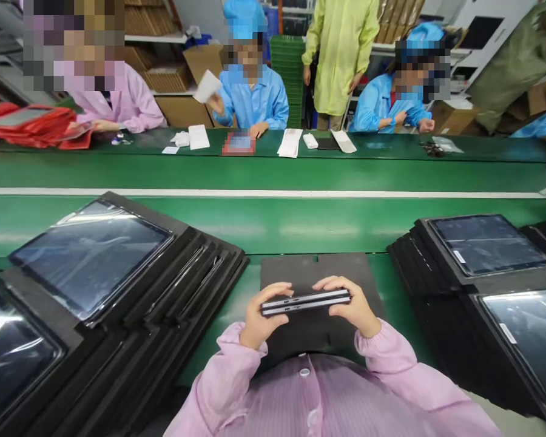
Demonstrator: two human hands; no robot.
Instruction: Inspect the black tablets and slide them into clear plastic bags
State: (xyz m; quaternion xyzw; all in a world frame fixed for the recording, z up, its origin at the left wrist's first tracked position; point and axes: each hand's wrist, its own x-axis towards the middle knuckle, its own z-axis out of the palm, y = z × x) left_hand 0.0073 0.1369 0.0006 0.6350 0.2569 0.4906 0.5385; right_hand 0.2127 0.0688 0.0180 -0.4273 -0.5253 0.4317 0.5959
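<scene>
Two thin tablets (307, 301), one against the other, are held edge-on in front of my chest, with small port openings visible along their edges. My left hand (264, 314) is closed around their left end, thumb on the near side and fingers over the far side. At the right end, my right hand (352, 305) grips them the same way. Below lies a dark grey foam pad (318, 340) with notches in its edges, on the green bench. The tablets' broad faces are mostly hidden from me.
Stacks of black foam trays with tablets (104, 255) stand on my left, and more tablets in trays (489, 243) on my right. Beyond the green conveyor (318, 224) and its white strip (209, 193), several co-workers sit at a bench with papers (290, 142) and red sleeves (22, 124).
</scene>
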